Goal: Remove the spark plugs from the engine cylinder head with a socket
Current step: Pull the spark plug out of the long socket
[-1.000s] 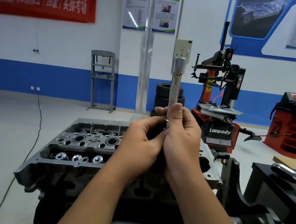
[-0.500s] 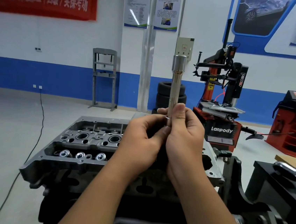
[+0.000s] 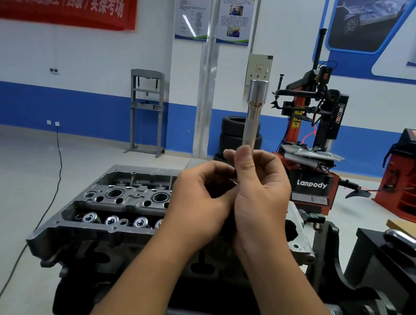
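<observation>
Upright socket (image 3: pixel 254 116) above cylinder head (image 3: pixel 120 199)

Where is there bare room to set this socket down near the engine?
Bare room: the black bench top at right, left of the chrome handle. The cylinder head is crowded with valve springs and bores. Both the left hand and right hand grip the socket.

The tyre changer (image 3: pixel 314 132) reads "Lanpody" on its base and "power" on its column; the red banner (image 3: pixel 61 3) ends "实操考场".
</observation>
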The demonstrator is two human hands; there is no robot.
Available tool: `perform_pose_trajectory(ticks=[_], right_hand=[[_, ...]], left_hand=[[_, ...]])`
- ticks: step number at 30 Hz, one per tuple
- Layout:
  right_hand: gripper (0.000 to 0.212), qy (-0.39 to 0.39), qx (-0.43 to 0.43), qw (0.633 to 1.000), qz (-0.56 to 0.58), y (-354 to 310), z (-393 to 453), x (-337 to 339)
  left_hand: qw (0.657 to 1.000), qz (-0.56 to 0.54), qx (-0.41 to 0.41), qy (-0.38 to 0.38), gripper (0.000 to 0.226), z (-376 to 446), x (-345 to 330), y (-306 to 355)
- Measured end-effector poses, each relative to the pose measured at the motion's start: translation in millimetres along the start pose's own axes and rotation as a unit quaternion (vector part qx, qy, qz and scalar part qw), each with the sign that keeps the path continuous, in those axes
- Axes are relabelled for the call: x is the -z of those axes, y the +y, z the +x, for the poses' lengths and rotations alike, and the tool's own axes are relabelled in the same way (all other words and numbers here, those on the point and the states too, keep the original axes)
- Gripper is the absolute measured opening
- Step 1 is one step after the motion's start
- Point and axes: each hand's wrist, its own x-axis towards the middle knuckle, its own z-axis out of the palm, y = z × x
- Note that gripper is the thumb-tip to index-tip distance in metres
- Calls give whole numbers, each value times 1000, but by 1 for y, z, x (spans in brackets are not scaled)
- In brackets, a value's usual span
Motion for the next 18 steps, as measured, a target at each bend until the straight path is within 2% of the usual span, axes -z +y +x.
perform_pose_trajectory(ticks=[2,5,7,11,13,16,18], right_hand=[[32,-3,-1,1000,-1,0,0,0],[48,-2,-5,1000,-23,-1,0,-1],[54,-1,-17,1000,-18,-2,0,-2],[42,-12,-14,1000,6,-2,0,0],[34,-21,-16,1000,2,-2,0,1],[42,-17,-19,1000,-12,-1,1,0],[46,-13,-28,1000,-3,-1,1,0]], left_hand=[[1000,0,-11,-2,23,0,1,-1],[997,-46,3,-65,29,0,3,3],[997,-42,8,-57,29,1,4,2],[1000,-7,4,15,21,1,0,-2],[1000,-1,-9,0,23,0,1,-1],[998,-18,-9,-60,30,-2,3,4],[999,-22,-3,-43,28,0,3,3]])
